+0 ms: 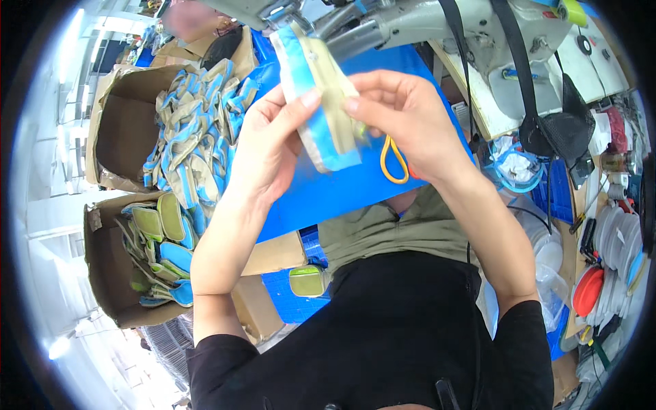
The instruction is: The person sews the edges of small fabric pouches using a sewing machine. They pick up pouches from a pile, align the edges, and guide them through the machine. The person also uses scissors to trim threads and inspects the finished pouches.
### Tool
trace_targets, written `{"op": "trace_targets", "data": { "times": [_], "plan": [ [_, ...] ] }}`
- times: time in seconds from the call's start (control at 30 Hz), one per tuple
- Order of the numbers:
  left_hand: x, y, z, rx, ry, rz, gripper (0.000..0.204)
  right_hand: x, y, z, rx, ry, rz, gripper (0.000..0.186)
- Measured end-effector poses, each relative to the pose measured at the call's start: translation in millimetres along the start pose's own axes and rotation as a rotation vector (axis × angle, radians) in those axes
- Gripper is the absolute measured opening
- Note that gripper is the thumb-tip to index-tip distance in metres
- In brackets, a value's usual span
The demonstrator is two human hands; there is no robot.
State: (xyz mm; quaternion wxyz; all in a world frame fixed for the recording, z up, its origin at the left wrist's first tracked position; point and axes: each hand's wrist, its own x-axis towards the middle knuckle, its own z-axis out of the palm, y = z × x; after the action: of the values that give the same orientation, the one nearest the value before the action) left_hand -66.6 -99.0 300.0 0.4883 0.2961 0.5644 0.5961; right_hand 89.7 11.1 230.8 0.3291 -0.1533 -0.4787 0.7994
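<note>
A beige and blue fabric strip (320, 130) is stretched upright between my hands above the blue work surface. My left hand (270, 140) pinches its left edge, thumb on top. At its right edge, my right hand (410, 116) has thumb and fingers closed on the cloth. Below the right palm shows a yellow loop handle (391, 164) with a bit of orange, like that of scissors; whether the hand holds it or it lies on the surface, I cannot tell. The strip's lower end is slightly blurred.
A sewing machine (424, 27) stands just beyond my hands. At left, a heap of blue and beige fabric pieces (198, 130) lies beside an upper cardboard box (126, 130). A lower box (102, 266) holds green and blue pieces. Black straps (516, 61) hang at right.
</note>
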Motion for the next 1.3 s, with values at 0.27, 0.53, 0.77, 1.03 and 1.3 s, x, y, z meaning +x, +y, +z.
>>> {"op": "trace_targets", "data": {
  "times": [0.27, 0.53, 0.77, 1.03, 1.3],
  "plan": [
    [40, 15, -15, -0.134, 0.021, -0.172, 0.03, 18, 13, 1, -0.052, 0.061, -0.059, 0.032],
    [44, 18, -22, -0.404, -0.046, -0.261, 0.032, 38, 13, 3, 0.097, -0.025, -0.026, 0.031],
    [47, 7, -5, -0.153, 0.073, -0.19, 0.024, 23, 12, 0, 0.183, -0.003, -0.004, 0.024],
    [54, 7, -7, -0.133, 0.065, -0.175, 0.029, 16, 9, 3, 0.191, 0.007, 0.041, 0.021],
    [65, 12, -12, -0.134, 0.068, -0.173, 0.028, 25, 13, 5, 0.211, 0.017, 0.016, 0.022]
  ]
}}
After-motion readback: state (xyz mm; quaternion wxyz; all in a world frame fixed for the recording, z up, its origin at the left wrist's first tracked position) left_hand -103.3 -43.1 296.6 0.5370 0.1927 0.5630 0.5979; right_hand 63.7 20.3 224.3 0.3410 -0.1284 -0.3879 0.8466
